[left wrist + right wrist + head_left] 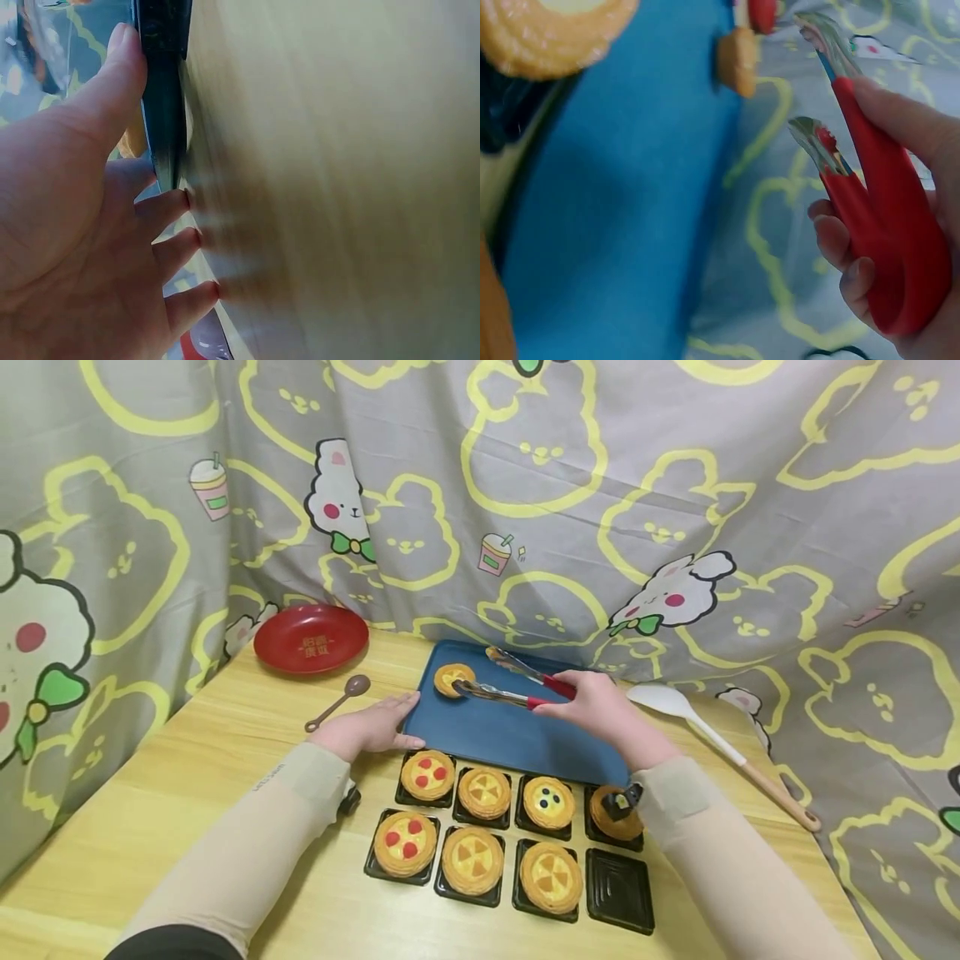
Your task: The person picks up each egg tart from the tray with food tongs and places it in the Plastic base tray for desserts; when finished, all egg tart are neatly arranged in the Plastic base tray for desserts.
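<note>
My right hand (pixel 600 706) grips the red handles of a pair of metal tongs (pixel 900 225) above the blue tray (pixel 480 727). The tongs' arms are spread apart; in the head view one tip overlaps an egg tart (pixel 448 677) on the tray's left part, while the other arm points off behind it. At the tray's left edge is my left hand (pixel 375 727), its fingers extended. In the left wrist view, its thumb lies along the tray's side (pixel 165 112) and the other fingertips reach the wooden table.
In front of the tray, two rows of black square holders carry several tarts (pixel 472 860); one holder (pixel 619 890) at the right shows its ridged bottom. A red plate (pixel 311 639) and brown spoon (pixel 341 700) lie left, a white ladle-like utensil (pixel 720 743) right. Patterned curtain (pixel 540 527) behind.
</note>
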Demonstrator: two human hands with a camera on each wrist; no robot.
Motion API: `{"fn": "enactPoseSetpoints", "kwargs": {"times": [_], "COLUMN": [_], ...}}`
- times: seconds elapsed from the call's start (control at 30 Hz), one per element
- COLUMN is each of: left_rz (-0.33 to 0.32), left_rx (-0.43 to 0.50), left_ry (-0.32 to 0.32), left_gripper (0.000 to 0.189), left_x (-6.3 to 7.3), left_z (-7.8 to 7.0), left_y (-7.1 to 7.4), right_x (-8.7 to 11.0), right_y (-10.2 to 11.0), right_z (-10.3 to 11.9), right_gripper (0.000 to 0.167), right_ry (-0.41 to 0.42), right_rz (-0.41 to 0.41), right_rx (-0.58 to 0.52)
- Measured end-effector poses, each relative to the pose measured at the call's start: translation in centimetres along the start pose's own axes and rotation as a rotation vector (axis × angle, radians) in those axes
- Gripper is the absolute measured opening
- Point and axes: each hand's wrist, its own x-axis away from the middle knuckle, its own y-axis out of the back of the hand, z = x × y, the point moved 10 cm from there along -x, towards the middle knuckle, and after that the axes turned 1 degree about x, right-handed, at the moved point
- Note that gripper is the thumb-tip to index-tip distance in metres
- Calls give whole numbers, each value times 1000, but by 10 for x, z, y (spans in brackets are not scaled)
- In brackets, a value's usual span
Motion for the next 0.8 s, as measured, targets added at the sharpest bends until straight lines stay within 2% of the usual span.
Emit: {"fn": "enactPoseSetpoints", "kwargs": {"times": [0.27,0.47,0.63,0.8], "left_rz": [9,11,17,32], "left_rx": [-11,-13,-20,-19], "left_ry": [6,5,11,27], "left_gripper": [96,96,96,97], "left_x": [-1,-2,-3,-2], "left_z": [0,0,2,4], "left_y": [-1,-1,-2,-2], "right_x": [-29,-38,-39,-37], "right_y": [-34,-50,-56,-51], "right_z": [10,16,17,17], "right_gripper": [73,66,62,57], "right_ry": [-27,-31,-35,-26], "right_rz": [34,56,47,23], "right_rx": [35,73,105,105]}}
